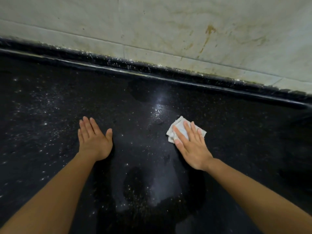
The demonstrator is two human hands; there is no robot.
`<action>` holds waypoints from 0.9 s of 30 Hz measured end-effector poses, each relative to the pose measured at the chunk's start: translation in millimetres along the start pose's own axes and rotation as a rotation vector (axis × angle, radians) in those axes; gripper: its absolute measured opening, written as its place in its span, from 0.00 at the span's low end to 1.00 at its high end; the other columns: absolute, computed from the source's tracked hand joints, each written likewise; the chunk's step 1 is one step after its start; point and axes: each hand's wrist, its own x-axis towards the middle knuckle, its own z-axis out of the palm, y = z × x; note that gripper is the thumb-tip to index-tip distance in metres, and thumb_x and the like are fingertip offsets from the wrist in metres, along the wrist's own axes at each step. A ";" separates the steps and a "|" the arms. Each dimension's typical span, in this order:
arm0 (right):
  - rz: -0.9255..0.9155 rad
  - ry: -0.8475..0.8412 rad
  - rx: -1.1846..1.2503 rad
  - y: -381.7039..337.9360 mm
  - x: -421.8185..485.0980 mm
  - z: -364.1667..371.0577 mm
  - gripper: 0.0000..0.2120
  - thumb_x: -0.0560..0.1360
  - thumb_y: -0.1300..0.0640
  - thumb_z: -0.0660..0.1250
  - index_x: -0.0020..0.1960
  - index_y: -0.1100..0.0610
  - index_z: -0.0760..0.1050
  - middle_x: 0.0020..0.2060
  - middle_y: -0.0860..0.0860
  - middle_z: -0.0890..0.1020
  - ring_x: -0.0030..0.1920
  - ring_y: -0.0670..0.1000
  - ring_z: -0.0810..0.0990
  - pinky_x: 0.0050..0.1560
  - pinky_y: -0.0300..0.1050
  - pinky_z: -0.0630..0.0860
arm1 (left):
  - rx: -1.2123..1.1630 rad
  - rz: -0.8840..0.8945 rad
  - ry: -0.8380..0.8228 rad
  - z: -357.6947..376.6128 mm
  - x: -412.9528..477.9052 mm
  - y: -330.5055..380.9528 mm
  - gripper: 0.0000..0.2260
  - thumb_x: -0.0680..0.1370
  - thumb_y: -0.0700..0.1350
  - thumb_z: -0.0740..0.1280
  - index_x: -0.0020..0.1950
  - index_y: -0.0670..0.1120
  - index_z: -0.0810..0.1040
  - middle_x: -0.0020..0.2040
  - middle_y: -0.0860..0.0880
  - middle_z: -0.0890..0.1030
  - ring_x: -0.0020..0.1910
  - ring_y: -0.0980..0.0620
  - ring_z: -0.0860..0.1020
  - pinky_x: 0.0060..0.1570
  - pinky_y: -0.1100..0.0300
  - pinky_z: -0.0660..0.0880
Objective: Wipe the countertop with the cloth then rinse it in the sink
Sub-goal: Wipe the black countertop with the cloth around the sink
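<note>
The folded cloth (179,123) is pressed flat onto the dark countertop (50,119) by the straight-fingered right hand (190,147), likely for even wiping pressure. At its 9 o'clock, the left hand (93,141) is held released and empty, probably for balance.

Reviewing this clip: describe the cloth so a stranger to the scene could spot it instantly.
A black speckled countertop fills the view below a stained tiled wall. On its right half, the right hand presses flat on a small crumpled cloth. It is the only white thing on the dark surface; the left hand holds nothing.
</note>
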 end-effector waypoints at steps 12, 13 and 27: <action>-0.226 -0.033 -0.184 8.4 -7.0 -0.8 0.24 0.78 0.36 0.36 0.73 0.33 0.37 0.76 0.44 0.33 0.72 0.45 0.24 0.73 0.46 0.29 | -0.035 -0.004 0.033 3.2 2.1 -1.3 0.34 0.80 0.59 0.42 0.74 0.39 0.32 0.75 0.41 0.30 0.74 0.45 0.30 0.72 0.51 0.33; -0.186 -0.002 -0.158 9.1 6.8 -5.5 0.24 0.78 0.37 0.37 0.73 0.33 0.37 0.76 0.44 0.34 0.72 0.46 0.24 0.72 0.44 0.27 | -0.038 -0.002 0.040 4.3 2.9 -1.7 0.34 0.80 0.59 0.42 0.74 0.39 0.32 0.75 0.41 0.30 0.74 0.45 0.31 0.72 0.51 0.33; 0.134 0.120 0.058 -13.0 118.9 -44.7 0.25 0.81 0.39 0.40 0.77 0.39 0.41 0.78 0.50 0.37 0.75 0.53 0.29 0.73 0.51 0.30 | -0.052 0.010 0.073 7.6 4.0 -3.2 0.34 0.80 0.59 0.42 0.74 0.39 0.31 0.74 0.41 0.30 0.73 0.45 0.30 0.72 0.52 0.32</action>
